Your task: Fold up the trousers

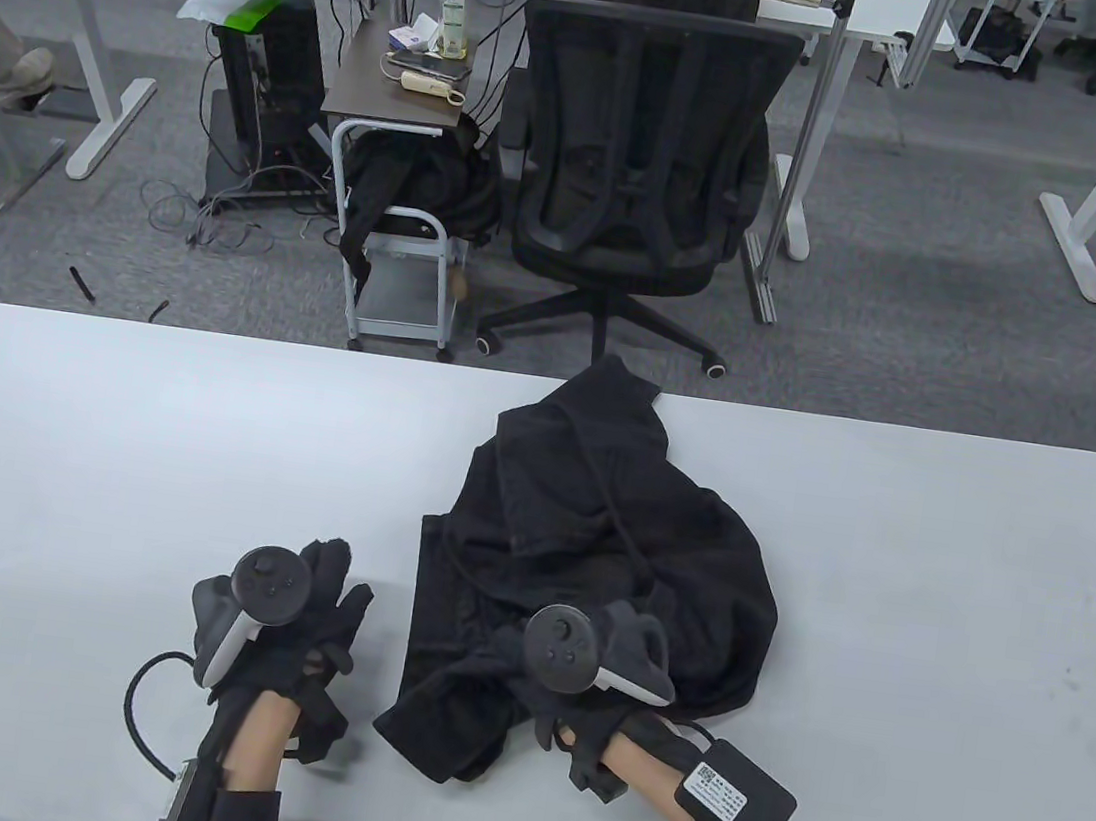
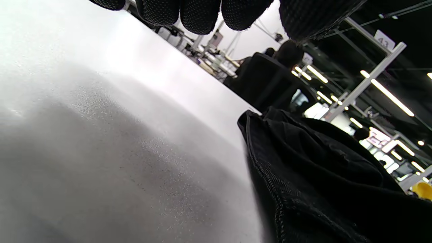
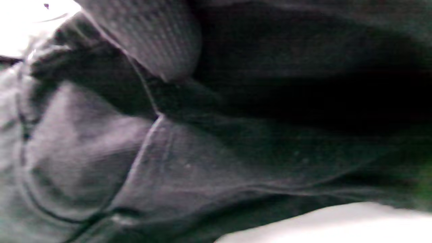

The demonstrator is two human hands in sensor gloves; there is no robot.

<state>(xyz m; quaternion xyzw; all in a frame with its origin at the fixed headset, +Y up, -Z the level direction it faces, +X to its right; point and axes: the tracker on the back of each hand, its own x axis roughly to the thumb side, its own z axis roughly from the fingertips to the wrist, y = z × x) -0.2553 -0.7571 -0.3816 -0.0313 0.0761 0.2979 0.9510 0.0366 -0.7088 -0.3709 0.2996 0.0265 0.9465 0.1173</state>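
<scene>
Overhead, the black trousers (image 1: pixel 587 577) lie crumpled at mid-counter (image 1: pixel 151 439), my right hand (image 1: pixel 573 681) sunk into their near edge and my left hand (image 1: pixel 297 630) just beside them, fingers spread loose, holding nothing. Only my right wrist view shows cloth pressed against a gloved finger (image 3: pixel 152 37), though I cannot tell whether that hand grips.

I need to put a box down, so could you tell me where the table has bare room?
The table is bare left of the left hand and right of the trousers. The middle is crowded: trousers bunched, right hand on them.
</scene>
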